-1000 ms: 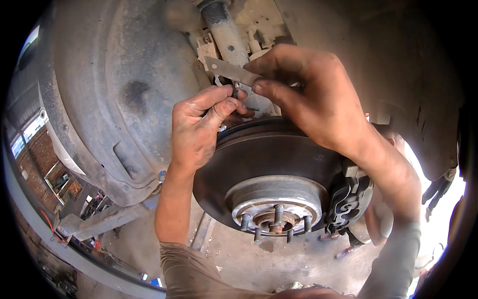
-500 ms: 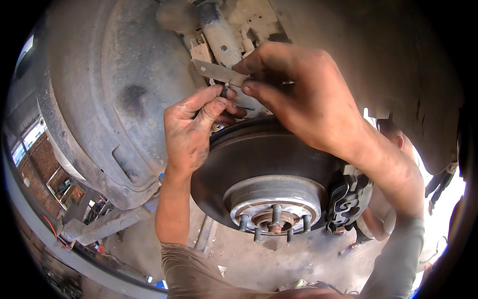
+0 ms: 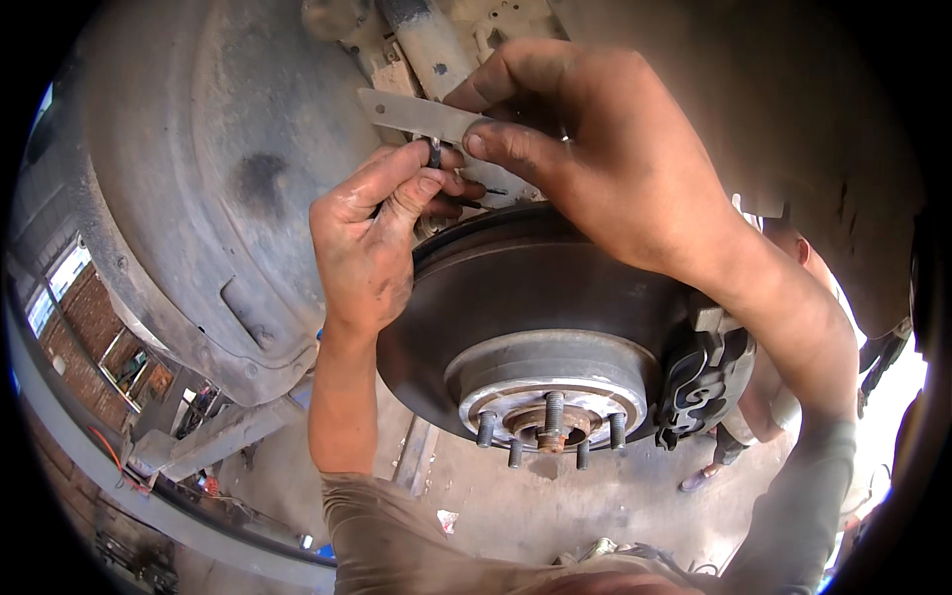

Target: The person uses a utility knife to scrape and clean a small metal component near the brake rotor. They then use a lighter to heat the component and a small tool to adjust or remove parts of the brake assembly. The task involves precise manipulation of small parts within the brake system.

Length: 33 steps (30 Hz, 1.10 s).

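My left hand point(image 3: 369, 233) pinches a thin black wire point(image 3: 434, 152) upright between thumb and fingers. A pale bit shows at the wire's tip, and a thin dark strand sticks out to the right of the fingers. In my right hand point(image 3: 625, 164) is a flat metal blade point(image 3: 418, 115) with a small hole near its far end, gripped between thumb and fingers. The blade's lower edge lies right at the wire's tip; whether they touch I cannot tell. Both hands are raised above the brake disc point(image 3: 535, 297), in front of the suspension strut point(image 3: 436, 50).
Below the hands, a wheel hub point(image 3: 555, 362) carries several studs pointing toward me. A brake caliper point(image 3: 699, 382) sits at the disc's right side. The dirty wheel-arch liner point(image 3: 248, 129) curves along the left. A person's leg point(image 3: 729, 451) shows beyond the caliper, above the concrete floor point(image 3: 496, 506).
Both hands have moved slightly up and to the left in view, with the wire and blade still held. The thumb of my right hand now lies further over the blade.
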Each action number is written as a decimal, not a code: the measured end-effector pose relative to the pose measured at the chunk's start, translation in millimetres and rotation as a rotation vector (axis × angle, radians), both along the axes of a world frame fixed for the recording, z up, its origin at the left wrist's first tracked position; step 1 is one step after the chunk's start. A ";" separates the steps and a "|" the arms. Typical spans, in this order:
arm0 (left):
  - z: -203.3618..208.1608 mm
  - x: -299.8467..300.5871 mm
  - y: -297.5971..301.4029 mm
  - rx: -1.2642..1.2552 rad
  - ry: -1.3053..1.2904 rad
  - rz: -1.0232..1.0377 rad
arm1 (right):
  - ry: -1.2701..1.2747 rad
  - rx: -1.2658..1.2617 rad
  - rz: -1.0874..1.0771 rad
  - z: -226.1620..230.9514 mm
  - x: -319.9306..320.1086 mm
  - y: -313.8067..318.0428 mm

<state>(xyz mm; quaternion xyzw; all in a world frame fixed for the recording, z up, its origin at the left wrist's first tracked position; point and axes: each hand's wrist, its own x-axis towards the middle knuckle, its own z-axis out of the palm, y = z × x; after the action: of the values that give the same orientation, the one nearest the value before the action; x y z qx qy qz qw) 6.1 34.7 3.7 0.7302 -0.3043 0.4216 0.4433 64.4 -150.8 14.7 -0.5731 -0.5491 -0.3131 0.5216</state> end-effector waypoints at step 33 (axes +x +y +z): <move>-0.9 -1.4 -3.9 0.007 -0.051 0.119 | -0.152 0.077 -0.024 -3.8 2.4 -0.5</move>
<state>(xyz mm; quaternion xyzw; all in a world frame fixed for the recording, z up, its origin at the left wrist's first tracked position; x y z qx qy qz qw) 4.6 30.8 2.8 0.7376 -0.2731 0.4645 0.4068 66.8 -151.3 10.9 -0.5338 -0.5675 -0.3830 0.4963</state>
